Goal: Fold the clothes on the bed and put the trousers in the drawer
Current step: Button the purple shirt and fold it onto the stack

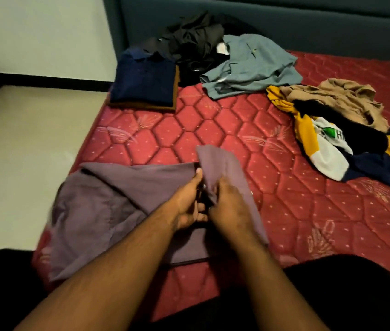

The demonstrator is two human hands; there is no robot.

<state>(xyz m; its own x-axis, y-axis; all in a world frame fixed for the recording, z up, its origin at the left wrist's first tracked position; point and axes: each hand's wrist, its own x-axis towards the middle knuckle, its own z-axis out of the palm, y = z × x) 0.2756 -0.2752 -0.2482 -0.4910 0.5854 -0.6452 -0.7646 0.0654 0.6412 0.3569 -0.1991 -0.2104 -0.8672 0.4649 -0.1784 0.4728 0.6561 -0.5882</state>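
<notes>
The purple trousers (pixel 107 201) lie on the near edge of the red mattress (pixel 284 187), spread mostly to the left of the hands and spilling toward the bed's corner; both hands meet at what looks like the waistband, close together and nearly touching; the left hand (pixel 189 206) curls its fingers round the cloth beside a small metal button, thumb on top, and the right hand (pixel 227 206) pinches the flap just right of it, which stands up and away from the fingers.

The fabric reads as thin, soft and light; it creases and drapes freely, so it will likely sag wherever unsupported and slide a little on the quilted surface; nothing fragile here, though the button and fly area is probably the stiffest part and gives the surest hold; for folding, I judge it best to hold the waistband at both ends and let the legs hang straight.

Beyond the hands, far to the left, sits a folded navy stack (pixel 143 80); ahead lies a grey shirt (pixel 253 68) beside a dark heap (pixel 194 44); far right rests a yellow and navy jersey (pixel 327 144) under a tan garment (pixel 337 101).
</notes>
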